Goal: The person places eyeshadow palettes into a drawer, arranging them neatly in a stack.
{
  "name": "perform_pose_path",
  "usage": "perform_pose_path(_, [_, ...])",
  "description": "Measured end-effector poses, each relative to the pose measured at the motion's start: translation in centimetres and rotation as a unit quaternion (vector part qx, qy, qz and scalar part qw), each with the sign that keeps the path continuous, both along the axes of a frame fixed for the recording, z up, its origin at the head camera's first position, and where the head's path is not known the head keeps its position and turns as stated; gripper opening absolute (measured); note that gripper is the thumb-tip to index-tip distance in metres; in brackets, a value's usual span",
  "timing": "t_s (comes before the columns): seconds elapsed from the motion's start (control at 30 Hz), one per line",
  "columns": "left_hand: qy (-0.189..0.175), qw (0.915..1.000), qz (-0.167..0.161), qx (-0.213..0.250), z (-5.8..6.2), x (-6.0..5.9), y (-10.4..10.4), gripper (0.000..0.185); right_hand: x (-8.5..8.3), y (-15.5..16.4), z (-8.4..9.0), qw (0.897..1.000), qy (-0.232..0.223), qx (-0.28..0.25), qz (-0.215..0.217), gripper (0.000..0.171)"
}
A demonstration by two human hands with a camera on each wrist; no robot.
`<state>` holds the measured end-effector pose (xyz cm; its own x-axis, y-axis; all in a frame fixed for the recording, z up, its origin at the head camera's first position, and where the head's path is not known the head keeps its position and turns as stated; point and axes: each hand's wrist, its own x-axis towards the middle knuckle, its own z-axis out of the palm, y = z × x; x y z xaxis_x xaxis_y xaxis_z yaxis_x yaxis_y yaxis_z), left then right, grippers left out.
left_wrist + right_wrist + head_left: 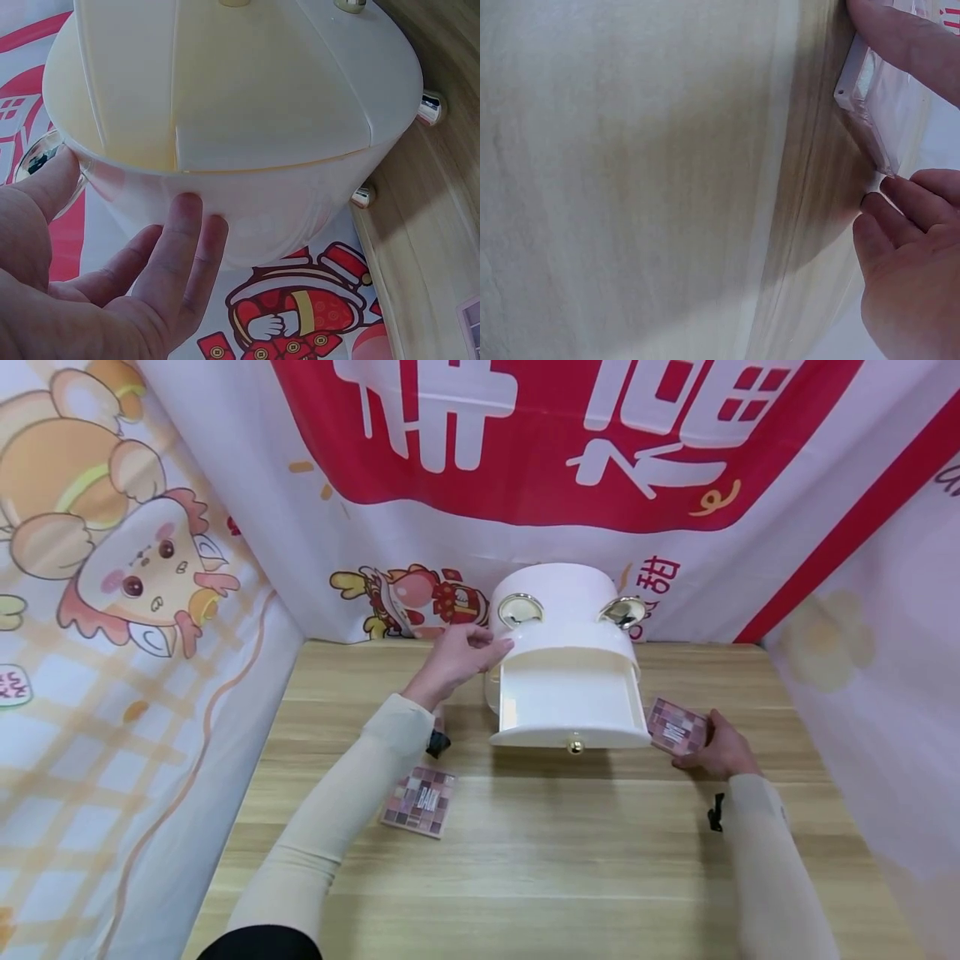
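Note:
A white cosmetics organizer [558, 581] with gold-rimmed round parts stands against the back cloth. Its front drawer [570, 693] is pulled out, with a gold knob at the front and a bare inside. My left hand [461, 660] is at the organizer's left side. In the left wrist view its thumb lies by a gold-rimmed part and its straight fingers [184, 225] rest along the white wall. To the right of the drawer, my right hand [720, 747] holds an eyeshadow palette [677, 727] by its edges, thumb on one side and fingers on the other.
Another eyeshadow palette [420, 802] lies on the wooden table [570, 860], left of centre. A black object [438, 743] sits beside my left forearm, and a small black item [716, 812] is by my right sleeve. Printed cloth [480, 518] hangs behind and along both sides.

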<state>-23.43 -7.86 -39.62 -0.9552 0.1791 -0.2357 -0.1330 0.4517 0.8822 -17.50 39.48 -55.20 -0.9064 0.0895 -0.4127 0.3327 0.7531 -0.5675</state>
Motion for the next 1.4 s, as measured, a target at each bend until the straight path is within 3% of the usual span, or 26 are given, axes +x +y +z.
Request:
perform_pose_path(0.17, [-0.008,1.0000,0.005,-0.001,-0.1,-0.1,0.0,0.067,0.1,0.4,-0.3,1.000,0.000,-0.003,-0.008,0.138])
perform_pose_path(0.33, [-0.002,1.0000,0.003,0.006,-0.3,-0.1,-0.1,0.067,0.9,0.4,-0.4,0.999,0.028,-0.034,-0.029,0.136])
perform_pose_path(0.73, [0.001,0.9999,0.004,0.013,-0.5,-0.1,-0.2,0.065,2.6,-0.1,1.4,0.985,0.092,-0.108,-0.100,0.131])
perform_pose_path(1.0, [0.006,0.9999,0.007,0.012,-0.6,-0.1,-0.2,0.065,3.5,-0.4,3.3,0.965,0.145,-0.184,-0.121,0.112])
perform_pose_path(1.4, [0.014,0.9999,0.008,0.006,-0.7,-0.2,0.1,0.063,4.9,-1.1,7.4,0.954,0.177,-0.214,-0.114,0.101])
